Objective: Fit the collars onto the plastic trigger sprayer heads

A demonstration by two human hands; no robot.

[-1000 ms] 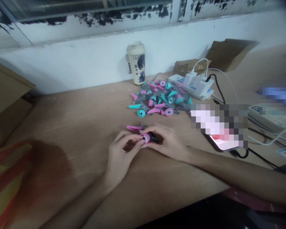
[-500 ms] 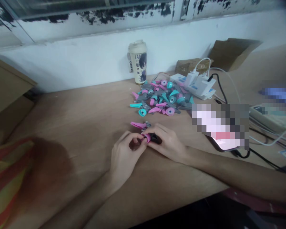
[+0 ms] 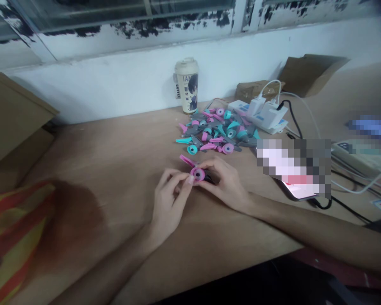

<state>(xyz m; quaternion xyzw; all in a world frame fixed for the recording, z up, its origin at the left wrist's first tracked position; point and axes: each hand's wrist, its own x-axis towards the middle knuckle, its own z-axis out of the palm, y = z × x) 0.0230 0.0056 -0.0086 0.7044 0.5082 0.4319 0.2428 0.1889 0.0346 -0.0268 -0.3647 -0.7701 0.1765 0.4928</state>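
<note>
Between my two hands is a pink-and-grey trigger sprayer head, its round pink collar facing me and its pink lever sticking out to the upper left. My left hand pinches the collar's left edge with thumb and fingertips. From the other side, my right hand grips the dark grey body, which is partly hidden by the fingers. Just beyond my hands lies a pile of similar sprayer heads in pink, teal and grey.
A coffee tumbler stands by the wall behind the pile. To the right are a power strip with chargers and cables, and a blurred phone. Cardboard and a red-yellow bag are on the left.
The sprayer head has turned so its collar's round opening now faces me. My left fingers have shifted to the collar's left edge; the right hand keeps its grip.
</note>
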